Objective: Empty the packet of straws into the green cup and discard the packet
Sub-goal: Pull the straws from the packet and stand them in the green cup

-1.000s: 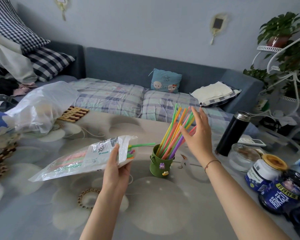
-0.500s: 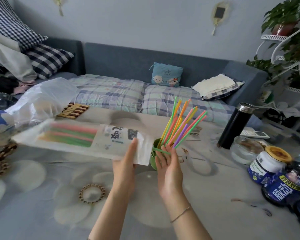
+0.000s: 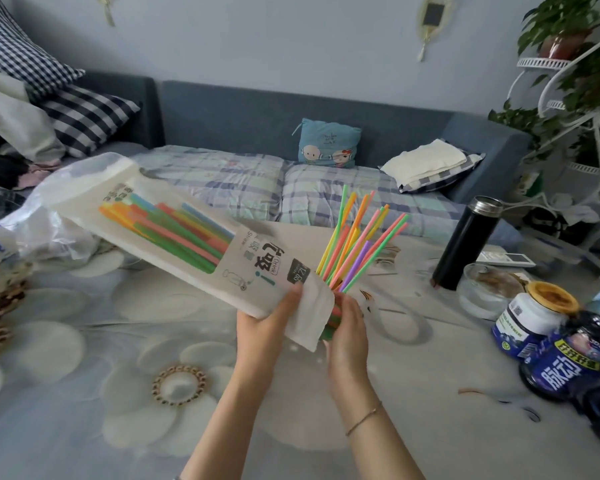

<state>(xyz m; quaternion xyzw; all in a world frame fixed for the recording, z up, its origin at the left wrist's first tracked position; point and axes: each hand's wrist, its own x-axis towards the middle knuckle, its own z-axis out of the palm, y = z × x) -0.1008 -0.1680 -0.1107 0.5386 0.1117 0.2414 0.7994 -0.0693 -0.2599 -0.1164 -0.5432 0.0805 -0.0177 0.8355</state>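
- Partly done, I judge: a fan of straws stands in the cup, which is nearly hidden behind the packet; many straws remain inside
- Left hand pinches the packet's lower end; right hand curls at its mouth, grip unclear
- Against half a second ago, the packet's far end is tilted higher, its mouth lower beside the cup
- Left: emptying, discarding

Left hand grips the straw packet at its lower open end; the packet tilts up and away to the left of the grip. Right hand is just right of the grip at the packet's mouth, hiding the green cup. Loose straws fan up above the grip. Black flask stands well right.
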